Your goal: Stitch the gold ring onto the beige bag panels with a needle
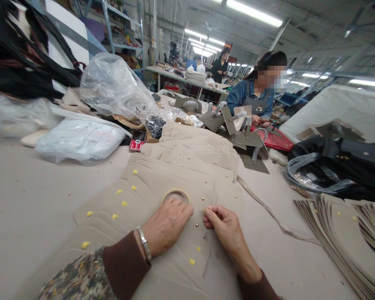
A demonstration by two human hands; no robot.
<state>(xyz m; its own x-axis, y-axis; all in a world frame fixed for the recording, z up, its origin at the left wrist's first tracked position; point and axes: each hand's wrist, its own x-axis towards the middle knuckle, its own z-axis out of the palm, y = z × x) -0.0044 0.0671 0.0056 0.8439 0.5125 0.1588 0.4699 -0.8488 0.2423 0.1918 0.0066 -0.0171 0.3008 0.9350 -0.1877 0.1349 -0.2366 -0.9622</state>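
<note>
Beige bag panels [112,225] lie fanned out in overlapping layers in front of me, with small yellow tape bits [115,216] and metal studs [203,199] on them. My left hand [167,223] is closed over the near edge of a roll of yellow tape [176,191], hiding part of the ring. To its right, my right hand [223,223] is pinched, thumb against forefinger, beside the panels' right edge. Whatever sits in that pinch is too small to make out.
Plastic-wrapped packets [79,139] and a red-keyed phone [137,141] lie at left. More panels [346,237] are stacked at right by a black bag [340,162]. A beige strap [278,221] crosses the table. A co-worker [253,96] sits beyond olive bag pieces [246,133].
</note>
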